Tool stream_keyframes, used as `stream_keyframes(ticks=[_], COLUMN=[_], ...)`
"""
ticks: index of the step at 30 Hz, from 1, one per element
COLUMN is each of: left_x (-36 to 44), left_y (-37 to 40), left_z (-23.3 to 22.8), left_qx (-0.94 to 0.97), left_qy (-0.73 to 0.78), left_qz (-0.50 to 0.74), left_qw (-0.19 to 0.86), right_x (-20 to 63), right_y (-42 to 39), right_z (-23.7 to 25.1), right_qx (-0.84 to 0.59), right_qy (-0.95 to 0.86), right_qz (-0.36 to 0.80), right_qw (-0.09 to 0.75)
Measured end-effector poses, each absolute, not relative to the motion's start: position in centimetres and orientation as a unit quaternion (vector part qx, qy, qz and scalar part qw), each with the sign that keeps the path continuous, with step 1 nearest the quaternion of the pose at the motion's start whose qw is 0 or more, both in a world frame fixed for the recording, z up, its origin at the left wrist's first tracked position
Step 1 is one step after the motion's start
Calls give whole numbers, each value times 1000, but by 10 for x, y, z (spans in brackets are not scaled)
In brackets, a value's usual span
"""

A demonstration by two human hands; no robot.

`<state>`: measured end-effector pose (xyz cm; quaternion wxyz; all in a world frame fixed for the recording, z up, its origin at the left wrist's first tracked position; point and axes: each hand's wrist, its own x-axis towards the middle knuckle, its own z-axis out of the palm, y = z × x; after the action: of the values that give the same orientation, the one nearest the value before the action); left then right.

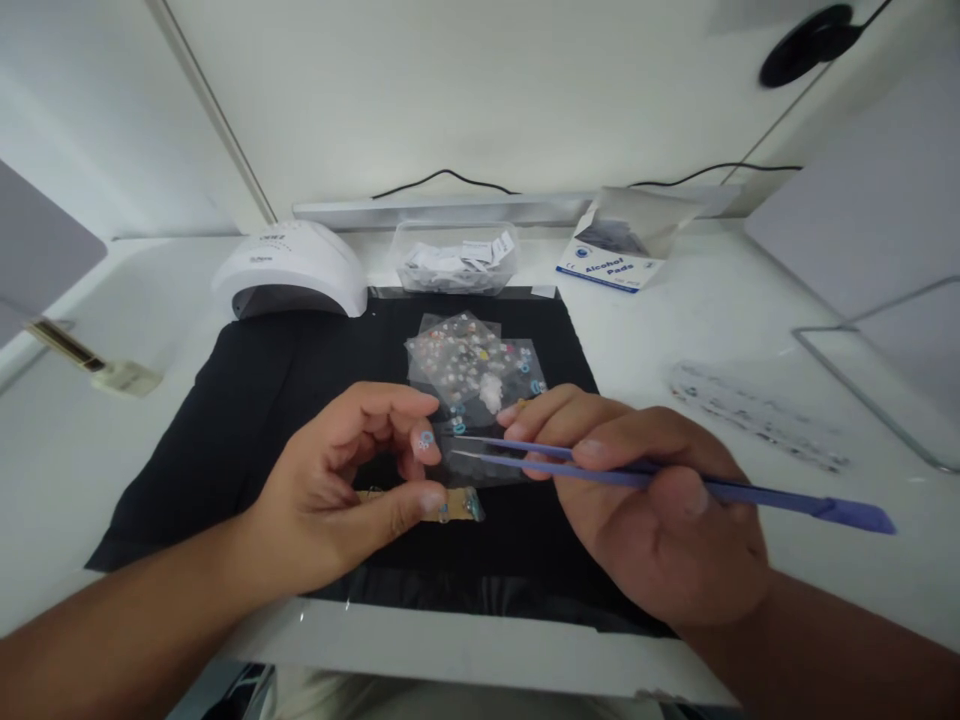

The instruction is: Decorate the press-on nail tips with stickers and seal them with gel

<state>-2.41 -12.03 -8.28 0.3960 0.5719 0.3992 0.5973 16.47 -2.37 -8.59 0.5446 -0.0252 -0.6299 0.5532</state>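
Above the front edge of the desk (pixel 645 340), over the black mat (pixel 262 370), the purple tweezers (pixel 750 493) lie in the grasp of the right hand (pixel 637 530), their tips a little parted. The long axis runs nearly parallel to that edge: tips towards the left hand (pixel 330 490), blunt end towards the desk's right edge and slightly nearer the front. They look light, stiff and springy — best pinched midway along the arms, with the fine points spared from knocks. The left hand grips nothing, thumb apart from curled fingers; one fingertip carries a blue-and-white piece (pixel 427 438) — probably thin, almost weightless and easily bent, so best taken by its rim.
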Motion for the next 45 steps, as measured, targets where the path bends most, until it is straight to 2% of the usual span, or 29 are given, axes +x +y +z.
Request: stream_keyframes(ticks=[11,17,24,29,38,45], left_x=[-25,-27,-28,-26,-26,-21], left_y=[-118,-118,-118,-116,-117,-120], left_z=[-75,-76,-76,-76,-78,-72], left_qx=[533,528,529,520,568,547], left_qy=[497,501,501,485,480,487], left_qz=[622,617,610,615,604,606], left_qw=[287,300,311,340,286,310], right_x=[166,166,167,165,168,174], right_y=[-23,-21,-20,-24,-26,-28], right_z=[-88,-87,-86,-86,-83,-82], right_qx=[-27,-20,12,28,10,29], right_qy=[-643,-644,-666,-659,-670,-699], right_qz=[558,540,557,559,542,518], right_qw=[524,542,497,503,506,491])
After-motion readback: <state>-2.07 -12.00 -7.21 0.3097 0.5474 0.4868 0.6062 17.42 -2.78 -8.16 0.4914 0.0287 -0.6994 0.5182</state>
